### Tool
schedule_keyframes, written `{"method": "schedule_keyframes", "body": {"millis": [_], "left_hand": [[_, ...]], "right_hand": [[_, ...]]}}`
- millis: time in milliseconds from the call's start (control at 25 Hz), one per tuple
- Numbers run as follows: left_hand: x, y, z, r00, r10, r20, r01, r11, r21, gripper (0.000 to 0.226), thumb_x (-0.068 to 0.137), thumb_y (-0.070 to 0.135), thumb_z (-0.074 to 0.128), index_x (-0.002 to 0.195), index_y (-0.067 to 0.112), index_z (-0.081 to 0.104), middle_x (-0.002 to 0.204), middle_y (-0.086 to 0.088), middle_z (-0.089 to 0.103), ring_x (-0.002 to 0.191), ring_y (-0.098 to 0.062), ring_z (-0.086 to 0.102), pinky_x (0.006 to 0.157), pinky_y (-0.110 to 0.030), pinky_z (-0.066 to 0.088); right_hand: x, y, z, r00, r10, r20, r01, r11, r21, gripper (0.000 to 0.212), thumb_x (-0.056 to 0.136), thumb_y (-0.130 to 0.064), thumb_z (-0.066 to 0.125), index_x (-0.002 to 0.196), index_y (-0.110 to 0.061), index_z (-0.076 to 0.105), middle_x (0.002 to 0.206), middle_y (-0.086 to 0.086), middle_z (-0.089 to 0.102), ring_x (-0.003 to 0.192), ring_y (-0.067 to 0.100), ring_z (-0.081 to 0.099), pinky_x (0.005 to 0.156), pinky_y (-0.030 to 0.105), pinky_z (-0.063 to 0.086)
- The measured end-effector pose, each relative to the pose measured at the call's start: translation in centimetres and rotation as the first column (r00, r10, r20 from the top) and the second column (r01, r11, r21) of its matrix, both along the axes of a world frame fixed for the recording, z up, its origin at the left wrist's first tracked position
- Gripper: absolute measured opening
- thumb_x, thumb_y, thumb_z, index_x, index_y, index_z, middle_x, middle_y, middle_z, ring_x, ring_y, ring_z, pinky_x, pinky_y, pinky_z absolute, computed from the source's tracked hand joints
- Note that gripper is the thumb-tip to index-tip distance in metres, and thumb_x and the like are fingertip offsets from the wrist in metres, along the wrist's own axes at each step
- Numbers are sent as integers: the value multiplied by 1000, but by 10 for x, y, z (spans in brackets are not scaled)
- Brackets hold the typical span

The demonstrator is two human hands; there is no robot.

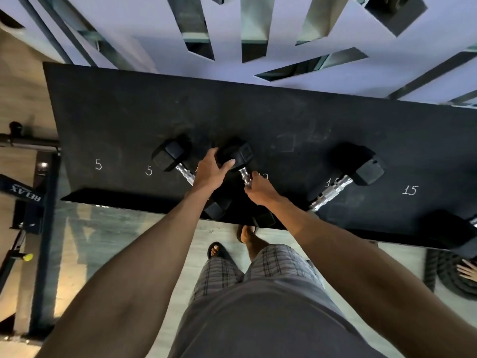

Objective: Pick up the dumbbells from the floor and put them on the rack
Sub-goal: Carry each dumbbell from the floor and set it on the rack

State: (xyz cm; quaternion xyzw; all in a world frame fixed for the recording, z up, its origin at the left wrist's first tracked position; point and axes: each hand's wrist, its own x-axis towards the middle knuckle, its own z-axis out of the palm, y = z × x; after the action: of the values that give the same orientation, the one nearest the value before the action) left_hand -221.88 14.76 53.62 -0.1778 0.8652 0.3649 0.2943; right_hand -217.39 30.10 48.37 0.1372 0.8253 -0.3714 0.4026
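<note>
The rack [108, 120] is a wide black shelf with chalked numbers 5, 5, 15, 15. In its middle lies a black hex dumbbell [242, 155] with a chrome handle. My left hand [210, 170] cups its far head, and my right hand [259, 189] grips the handle. Just left of it rests another black dumbbell [171, 155], its handle running under my left wrist. A larger dumbbell [361, 166] lies to the right by the 15 marks. Part of one more dumbbell [449, 228] shows at the right edge.
A patterned white wall [154, 42] stands behind the rack. A black bench frame marked RELAX [25, 195] is at the left. Coiled battle rope [446, 275] and another person's hand [467, 271] are at the lower right. My sandalled feet [219, 250] stand on the pale floor.
</note>
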Motion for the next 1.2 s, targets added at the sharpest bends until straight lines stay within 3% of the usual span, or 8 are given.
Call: {"method": "schedule_keyframes", "body": {"millis": [120,240,400,560,680,840,1000,1200], "left_hand": [[11,1,8,994,-108,1,106,975,-194,47,96,40,54,127,7,40,122,-21,62,112,-40,61,89,-45,48],[27,-6,8,889,-454,60,447,831,-330,38,96,37,51,119,6,49,116,-21,66,110,-41,61,88,-46,49],[52,-16,6,676,-734,70,727,648,-230,26,95,38,52,105,14,57,110,-12,68,105,-35,64,84,-42,52],[88,-38,-2,509,-859,57,861,506,-57,22,92,35,57,100,14,60,105,-9,71,103,-30,65,87,-39,51],[120,-60,-11,283,-949,143,958,286,2,21,91,34,56,101,16,62,108,-7,70,104,-26,65,89,-37,52],[161,-76,-23,-3,-974,227,1000,-6,-13,25,93,30,56,109,11,62,116,-10,67,108,-27,63,89,-33,49],[207,-72,-28,-283,-928,242,954,-298,-27,30,93,34,55,112,11,61,117,-10,67,110,-26,62,91,-33,50],[284,-69,-32,-489,-835,251,859,-511,-26,25,93,36,56,103,13,60,108,-6,68,102,-24,64,90,-36,51]], "right_hand": [[23,1,19,994,-34,-107,43,996,80,32,93,-11,49,125,-7,49,113,17,63,102,34,62,76,35,45],[55,0,38,965,-121,-231,148,983,104,22,92,-13,47,111,-8,56,107,19,63,98,39,62,77,38,47],[114,-8,59,956,-191,-224,227,963,147,25,95,-17,48,116,-6,56,104,20,70,97,39,65,77,38,48],[203,-40,71,917,-361,-168,391,897,206,29,94,-23,51,117,-7,56,107,23,69,99,42,64,81,43,51],[283,-78,74,840,-533,-98,540,805,245,39,93,-21,49,126,-1,49,103,25,70,95,42,65,81,46,52],[379,-139,73,667,-743,-49,727,635,262,30,100,-18,43,120,-1,57,108,24,69,101,40,64,81,40,49],[459,-207,64,390,-921,-9,889,374,265,30,98,-22,47,120,-4,58,113,21,69,105,36,63,78,33,45],[536,-286,56,54,-998,24,970,58,234,32,97,-20,47,123,-5,57,111,20,70,104,33,64,74,28,40]]}}
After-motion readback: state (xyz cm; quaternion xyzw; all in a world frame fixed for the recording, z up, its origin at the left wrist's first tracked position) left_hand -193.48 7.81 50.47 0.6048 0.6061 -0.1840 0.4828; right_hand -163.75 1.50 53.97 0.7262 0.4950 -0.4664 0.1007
